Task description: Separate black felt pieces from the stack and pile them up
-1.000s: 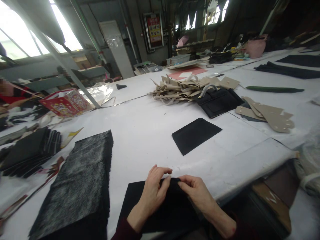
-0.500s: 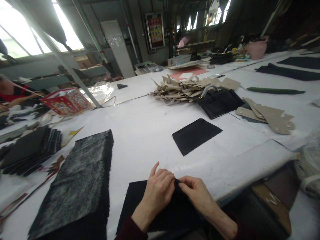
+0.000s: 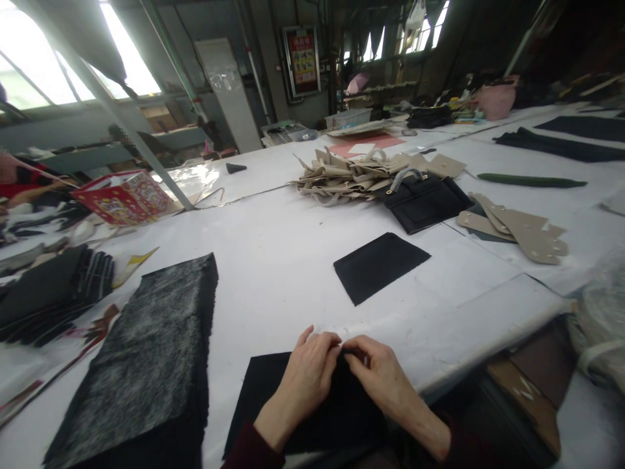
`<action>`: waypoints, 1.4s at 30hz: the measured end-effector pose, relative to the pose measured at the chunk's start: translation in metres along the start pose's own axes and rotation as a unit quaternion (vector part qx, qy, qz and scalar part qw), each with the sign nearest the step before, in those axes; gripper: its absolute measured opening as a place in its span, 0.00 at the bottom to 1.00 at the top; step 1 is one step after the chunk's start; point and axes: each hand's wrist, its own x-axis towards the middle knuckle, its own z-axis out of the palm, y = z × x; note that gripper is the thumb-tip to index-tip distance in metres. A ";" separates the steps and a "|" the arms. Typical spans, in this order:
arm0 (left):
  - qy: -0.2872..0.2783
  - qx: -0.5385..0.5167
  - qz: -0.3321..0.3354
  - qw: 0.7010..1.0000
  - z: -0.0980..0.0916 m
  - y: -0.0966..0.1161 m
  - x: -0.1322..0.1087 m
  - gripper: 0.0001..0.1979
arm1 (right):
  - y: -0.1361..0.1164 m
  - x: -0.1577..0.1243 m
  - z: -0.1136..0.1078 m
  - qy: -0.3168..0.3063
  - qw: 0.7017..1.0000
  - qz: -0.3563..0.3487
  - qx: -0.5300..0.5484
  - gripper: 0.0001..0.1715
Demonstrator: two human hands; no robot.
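Observation:
A black fabric piece (image 3: 258,397) lies flat on the white table (image 3: 273,260) right in front of me. My left hand (image 3: 307,374) and my right hand (image 3: 375,374) meet at its far right corner, fingers curled and pinching the black edge between them. To the left a thick stack of dark felt-like sheets (image 3: 146,352) lies beside the piece. A single black rectangle of fabric (image 3: 378,264) rests farther out, to the right.
A black handbag (image 3: 422,198) sits by a heap of beige cut parts (image 3: 356,172). More beige pieces (image 3: 522,228) lie right, a red printed box (image 3: 122,195) and black stacks (image 3: 49,293) left. The table edge (image 3: 488,345) drops off at lower right. A person sits far left.
My hands stayed at the corner of the black piece. The left fingers, raised a second ago, curled down onto the edge, and the right hand closed in against them.

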 end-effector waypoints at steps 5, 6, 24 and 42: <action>0.002 -0.031 -0.015 0.999 0.003 -0.006 -0.004 0.20 | 0.006 0.001 -0.002 0.002 1.000 0.004 -0.002 0.10; 0.008 -0.030 -0.017 0.999 0.005 -0.007 -0.005 0.20 | 0.008 0.002 -0.002 0.008 1.000 -0.003 -0.017 0.11; 0.049 0.053 -0.010 0.997 0.021 -0.009 -0.001 0.12 | 0.038 0.016 -0.003 0.040 0.930 -0.260 -0.255 0.12; 0.005 0.126 0.018 0.992 0.024 -0.012 -0.011 0.18 | 0.039 0.015 -0.017 -0.045 0.831 -0.345 -0.434 0.16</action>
